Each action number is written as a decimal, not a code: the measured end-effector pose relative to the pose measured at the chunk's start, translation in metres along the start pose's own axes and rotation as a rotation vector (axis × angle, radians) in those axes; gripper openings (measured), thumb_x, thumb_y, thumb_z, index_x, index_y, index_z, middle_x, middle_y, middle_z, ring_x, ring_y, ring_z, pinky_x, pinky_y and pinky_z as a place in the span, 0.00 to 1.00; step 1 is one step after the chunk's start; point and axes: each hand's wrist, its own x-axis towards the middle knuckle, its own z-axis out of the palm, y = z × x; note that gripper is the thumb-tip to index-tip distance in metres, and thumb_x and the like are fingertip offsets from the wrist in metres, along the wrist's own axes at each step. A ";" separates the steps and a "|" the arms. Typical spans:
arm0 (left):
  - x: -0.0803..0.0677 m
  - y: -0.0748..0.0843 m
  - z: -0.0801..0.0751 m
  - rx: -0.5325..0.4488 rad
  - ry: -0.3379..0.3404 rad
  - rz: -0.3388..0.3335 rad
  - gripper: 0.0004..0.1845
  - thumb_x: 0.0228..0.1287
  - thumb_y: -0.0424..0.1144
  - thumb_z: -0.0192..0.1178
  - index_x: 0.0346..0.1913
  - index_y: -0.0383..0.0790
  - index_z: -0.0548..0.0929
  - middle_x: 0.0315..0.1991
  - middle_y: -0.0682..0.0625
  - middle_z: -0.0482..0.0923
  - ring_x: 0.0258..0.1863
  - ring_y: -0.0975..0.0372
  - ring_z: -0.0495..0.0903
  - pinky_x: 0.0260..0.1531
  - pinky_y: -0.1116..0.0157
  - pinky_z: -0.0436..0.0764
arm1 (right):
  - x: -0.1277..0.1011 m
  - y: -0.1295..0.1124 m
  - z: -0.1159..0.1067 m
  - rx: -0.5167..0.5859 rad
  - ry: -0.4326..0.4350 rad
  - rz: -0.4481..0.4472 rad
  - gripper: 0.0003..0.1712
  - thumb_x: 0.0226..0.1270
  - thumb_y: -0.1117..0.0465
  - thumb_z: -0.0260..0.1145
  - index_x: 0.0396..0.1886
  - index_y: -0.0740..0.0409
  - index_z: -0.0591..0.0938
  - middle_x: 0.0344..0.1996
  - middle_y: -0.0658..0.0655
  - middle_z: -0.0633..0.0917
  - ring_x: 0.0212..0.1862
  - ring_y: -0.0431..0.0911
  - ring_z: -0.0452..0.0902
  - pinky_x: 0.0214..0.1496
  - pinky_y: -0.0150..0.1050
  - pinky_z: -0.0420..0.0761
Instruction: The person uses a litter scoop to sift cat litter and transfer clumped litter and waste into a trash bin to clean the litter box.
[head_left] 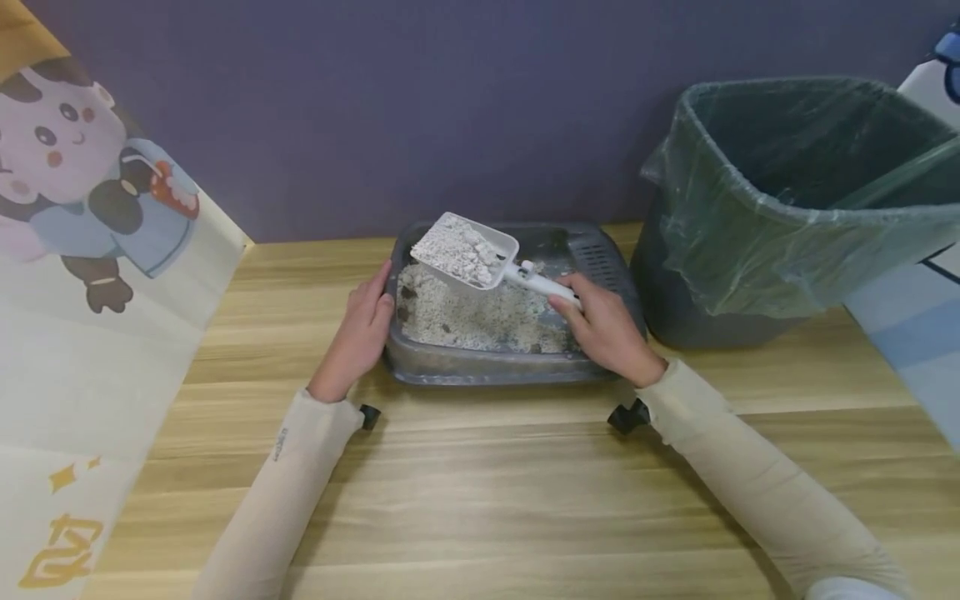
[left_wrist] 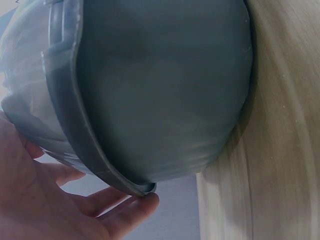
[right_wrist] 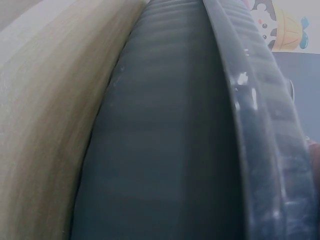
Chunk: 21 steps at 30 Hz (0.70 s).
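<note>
The right hand [head_left: 606, 332] is clamped around the handle of a white scoop [head_left: 467, 250], fingers curled over it, and holds the scoop raised above the litter tray [head_left: 487, 367] with a heap of pale litter in its bowl. The left hand [head_left: 363, 333] lies with straight fingers against the tray's left rim, steadying it on the wooden surface [head_left: 480, 483].

The step in hand looks like lifting a loaded scoop clear of the tray. Judging by the lined bin [head_left: 780, 208] standing just to the right of the tray, the next move calls for keeping the scoop level so the heap does not spill, carrying it right over the bin's rim, and tipping it there.

Only the head view shows the scoop, its load, the dark clumps in the litter and the bin. The left wrist view shows the left hand's fingers [left_wrist: 125, 212] extended under the tray's lip, touching its outer wall. The right wrist view shows only the tray's ribbed side and the surface, not the hand.
</note>
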 end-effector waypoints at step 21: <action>-0.001 0.000 0.000 0.015 -0.003 -0.011 0.28 0.75 0.44 0.32 0.75 0.45 0.49 0.71 0.40 0.53 0.68 0.48 0.51 0.66 0.48 0.53 | -0.001 0.004 0.002 -0.023 0.086 -0.063 0.20 0.72 0.53 0.54 0.56 0.59 0.73 0.27 0.51 0.73 0.19 0.44 0.62 0.19 0.39 0.65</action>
